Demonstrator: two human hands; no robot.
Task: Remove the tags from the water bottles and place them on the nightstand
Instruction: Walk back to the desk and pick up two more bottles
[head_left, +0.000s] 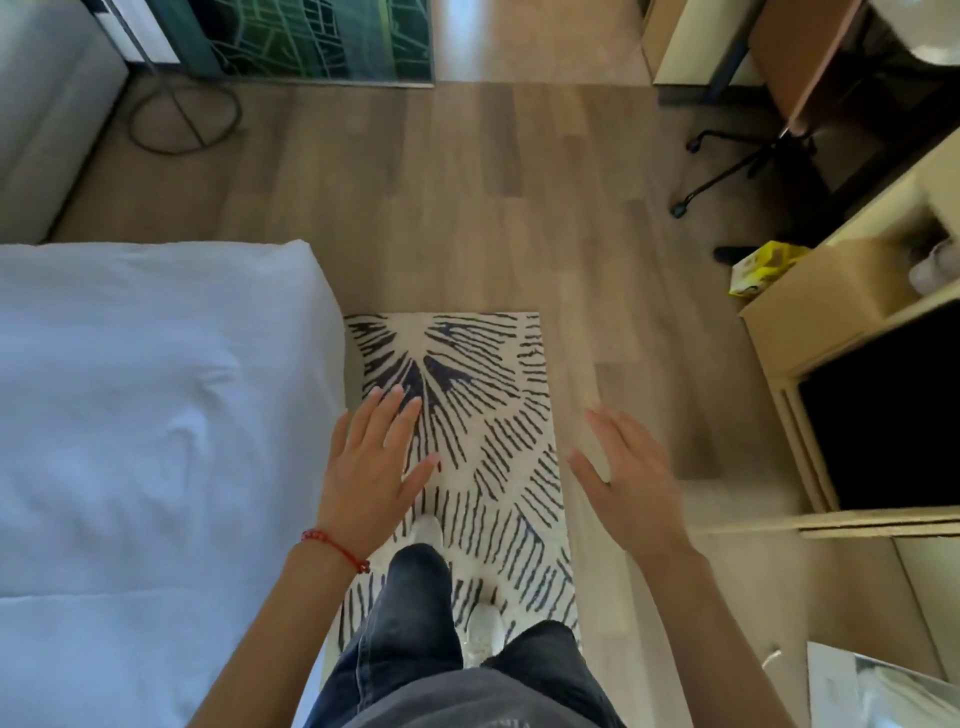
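Observation:
My left hand (371, 467) is held out flat over the rug, fingers spread, holding nothing; a red string bracelet sits on its wrist. My right hand (628, 478) is also flat and open over the rug's right edge, empty. No water bottle, tag or nightstand can be made out in this view. Pale rounded shapes (930, 265) sit in an open shelf compartment at the right; they are too blurred to identify.
A bed with white bedding (130, 415) fills the left. A black-and-white patterned rug (493, 415) lies on the wood floor (441, 208) under my feet. Light wooden cabinets (810, 301) line the right, with a yellow box (763, 267) and an office chair base (737, 161) beyond.

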